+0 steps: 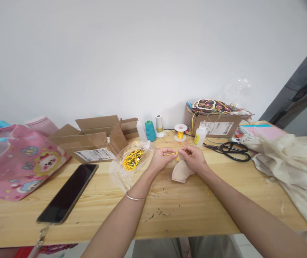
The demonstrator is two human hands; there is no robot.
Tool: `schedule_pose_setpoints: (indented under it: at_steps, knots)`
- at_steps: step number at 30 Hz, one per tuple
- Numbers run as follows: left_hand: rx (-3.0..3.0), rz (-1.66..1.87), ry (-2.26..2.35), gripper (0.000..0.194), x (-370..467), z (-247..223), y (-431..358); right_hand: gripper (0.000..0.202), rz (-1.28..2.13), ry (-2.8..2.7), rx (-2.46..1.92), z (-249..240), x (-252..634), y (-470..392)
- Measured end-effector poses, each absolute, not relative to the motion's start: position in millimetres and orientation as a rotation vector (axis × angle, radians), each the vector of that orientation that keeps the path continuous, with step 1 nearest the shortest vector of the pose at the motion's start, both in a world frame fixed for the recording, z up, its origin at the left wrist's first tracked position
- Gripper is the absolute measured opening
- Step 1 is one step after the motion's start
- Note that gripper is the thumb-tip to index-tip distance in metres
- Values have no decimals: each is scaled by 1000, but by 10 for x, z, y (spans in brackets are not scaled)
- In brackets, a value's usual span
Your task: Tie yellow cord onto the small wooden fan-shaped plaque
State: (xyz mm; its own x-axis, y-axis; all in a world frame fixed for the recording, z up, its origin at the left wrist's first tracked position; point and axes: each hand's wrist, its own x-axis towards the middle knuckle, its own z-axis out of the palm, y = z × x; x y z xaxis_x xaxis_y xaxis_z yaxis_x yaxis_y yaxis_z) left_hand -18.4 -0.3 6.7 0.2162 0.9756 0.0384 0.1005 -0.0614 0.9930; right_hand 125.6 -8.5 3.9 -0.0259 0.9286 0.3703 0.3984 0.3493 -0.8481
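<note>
My left hand [162, 158] is pinched on a thin yellow cord [171, 154] over the middle of the wooden table. Close on its right, my right hand [193, 157] pinches the same cord, and the fingertips of both hands almost meet. Below them a small beige fabric piece [180, 172] hangs or lies by the right hand's fingers; whether that hand also grips it is not clear. A loose end of yellow cord shows under the right wrist. Left of the left hand, a clear plastic bag holds a bundle of yellow cord [132, 159].
Behind the hands stand a teal thread cone [150, 131], a yellow thread spool [180, 133] and a white bottle [200, 134]. Black scissors [235, 151] and cream cloth [285, 157] lie right. Left are an open carton [89, 143], a phone [67, 193] and a pink bag [27, 161].
</note>
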Motion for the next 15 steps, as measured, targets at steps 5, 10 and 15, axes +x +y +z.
schedule_pose_setpoints:
  at_steps: [5, 10, 15]
  knots:
    - [1413, 1061, 1093, 27, -176, 51, 11, 20, 640, -1581, -1231, 32, 1266, -84]
    - [1382, 1060, 1088, 26, -193, 67, 1, 22, 702, -1568, -1232, 15, 1269, -68]
    - [1361, 1074, 1120, 25, -192, 81, 5, 22, 635, -1598, -1249, 17, 1277, -74]
